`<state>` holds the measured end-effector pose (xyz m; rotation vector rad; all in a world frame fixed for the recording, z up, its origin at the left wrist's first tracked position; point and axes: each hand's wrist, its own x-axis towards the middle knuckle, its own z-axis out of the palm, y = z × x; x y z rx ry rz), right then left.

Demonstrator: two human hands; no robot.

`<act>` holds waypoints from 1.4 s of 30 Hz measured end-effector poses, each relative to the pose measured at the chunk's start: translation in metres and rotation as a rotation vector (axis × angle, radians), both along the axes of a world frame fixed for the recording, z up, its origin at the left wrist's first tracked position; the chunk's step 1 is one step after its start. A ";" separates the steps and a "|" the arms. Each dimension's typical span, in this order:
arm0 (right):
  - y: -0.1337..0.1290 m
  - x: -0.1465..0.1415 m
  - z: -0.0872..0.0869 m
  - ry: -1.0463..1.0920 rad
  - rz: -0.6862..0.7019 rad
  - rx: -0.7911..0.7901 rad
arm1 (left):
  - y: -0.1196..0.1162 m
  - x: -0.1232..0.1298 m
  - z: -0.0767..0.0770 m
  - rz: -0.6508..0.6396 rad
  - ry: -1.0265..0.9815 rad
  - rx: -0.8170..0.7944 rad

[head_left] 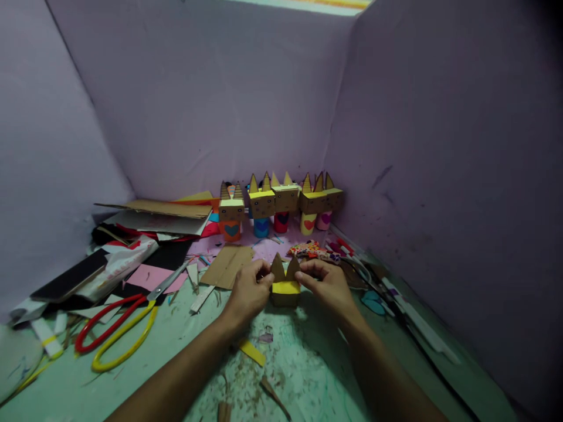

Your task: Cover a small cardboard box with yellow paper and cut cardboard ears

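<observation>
A small cardboard box head (pixel 285 298) with a yellow top and two pointed brown ears rests on the green table, between my hands. My left hand (pixel 250 288) is closed, its thumb and fingers pinching the edge of the left cardboard ear (pixel 278 269). On the other side, my right hand (pixel 324 283) pinches the right cardboard ear (pixel 292 270) with thumb and forefinger. Behind the box stand several finished-looking figures (pixel 261 205) with cardboard heads, pointed ears and coloured bodies with hearts. A flat cardboard piece (pixel 226 265) lies just beyond my left hand.
Large scissors (pixel 149 303) with red and yellow handles lie partly spread at left. Cardboard sheets (pixel 171 208) and coloured paper are stacked behind them. A yellow strip (pixel 252 353) and cardboard scraps lie in front. Along the right wall runs a dark cable (pixel 422 346). Purple walls enclose the table.
</observation>
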<state>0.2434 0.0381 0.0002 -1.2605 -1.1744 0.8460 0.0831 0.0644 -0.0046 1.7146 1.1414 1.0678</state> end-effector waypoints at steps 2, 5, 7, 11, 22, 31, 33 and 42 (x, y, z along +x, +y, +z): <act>0.000 0.000 0.000 0.002 0.005 -0.004 | 0.000 0.000 0.000 0.000 -0.005 -0.003; -0.001 -0.001 -0.001 0.014 0.011 0.002 | 0.000 0.000 -0.001 0.001 -0.015 -0.010; -0.001 -0.001 -0.002 0.021 0.013 0.010 | -0.001 -0.001 -0.002 0.001 -0.024 -0.016; 0.000 -0.002 -0.004 0.070 0.012 0.008 | 0.000 0.000 -0.003 0.005 -0.049 -0.028; -0.036 -0.027 0.003 0.113 0.333 -0.140 | -0.018 -0.055 0.043 0.081 -0.163 -0.205; -0.043 -0.101 -0.012 0.145 0.468 -0.312 | -0.039 -0.111 0.007 0.166 -0.204 -0.347; -0.032 -0.103 -0.014 0.095 0.425 -0.327 | -0.038 -0.113 0.006 0.167 -0.194 -0.352; -0.024 -0.100 -0.027 -0.311 0.334 -0.189 | -0.041 -0.116 0.014 0.148 -0.165 -0.396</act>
